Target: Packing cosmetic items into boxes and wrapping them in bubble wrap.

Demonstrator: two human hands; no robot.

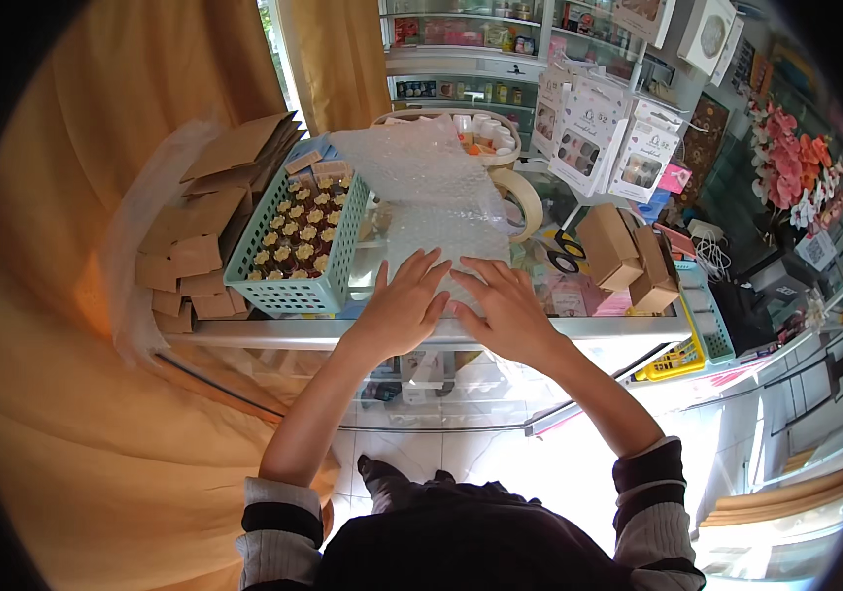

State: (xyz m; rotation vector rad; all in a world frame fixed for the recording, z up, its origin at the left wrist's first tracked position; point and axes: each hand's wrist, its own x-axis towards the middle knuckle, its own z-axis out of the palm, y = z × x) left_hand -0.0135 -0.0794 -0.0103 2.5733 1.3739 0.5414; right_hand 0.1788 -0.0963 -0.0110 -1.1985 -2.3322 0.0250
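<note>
My left hand (403,304) and my right hand (499,304) rest palms down, side by side, at the near end of a sheet of bubble wrap (440,185). Fingers are spread on both, and I see nothing gripped in either. The wrap runs away from me over the glass counter, its far part raised over other things. Left of it stands a mint-green plastic basket (292,295) with several small dark bottles (307,233) that have cream flower-shaped caps. A roll of tape (527,207) stands on edge against the wrap's right side.
Folded cardboard boxes (199,229) are stacked at the left. To the right are scissors (567,251), two small brown boxes (610,247) and a rack of hanging nail sets (587,137). Behind the wrap sits a round container (506,155) of bottles. An orange curtain (59,295) hangs close on the left.
</note>
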